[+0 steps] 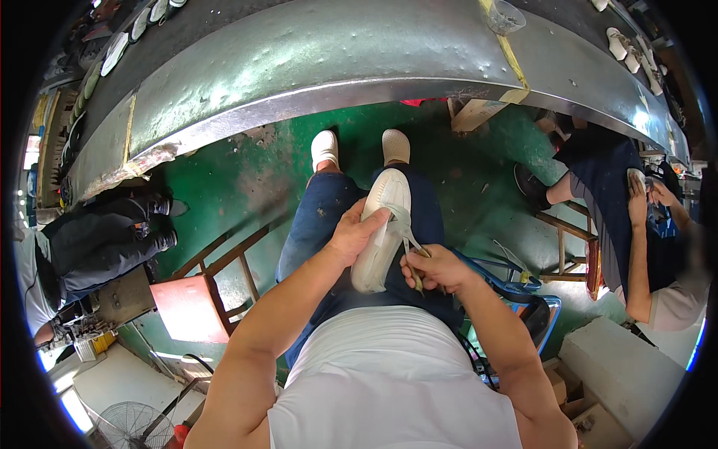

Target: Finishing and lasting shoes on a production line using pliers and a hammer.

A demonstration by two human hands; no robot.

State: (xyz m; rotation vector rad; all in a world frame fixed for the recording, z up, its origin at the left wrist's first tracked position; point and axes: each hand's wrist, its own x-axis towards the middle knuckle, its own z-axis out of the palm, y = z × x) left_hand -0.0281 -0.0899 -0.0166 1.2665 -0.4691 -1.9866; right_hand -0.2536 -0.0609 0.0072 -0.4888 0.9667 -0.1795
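Note:
A white shoe [372, 268] lies lengthwise over my lap, its rounded toe pointing away from me. My left hand [357, 230] is closed on the shoe's left side, thumb on top near the pale strip across its middle. My right hand [437, 268] is closed around a small pair of scissors [410, 245], just right of the shoe. The scissors' metal tips point up toward the strip; whether they touch it I cannot tell. Part of their handles is hidden in my fingers.
A curved metal-edged bench [314, 67] runs ahead, with a clear plastic cup [505, 18] on it. Shoes line the belt at far left and right. A red-topped stool [191, 308] stands left. A co-worker [643, 247] sits right; another person [97, 247] is left.

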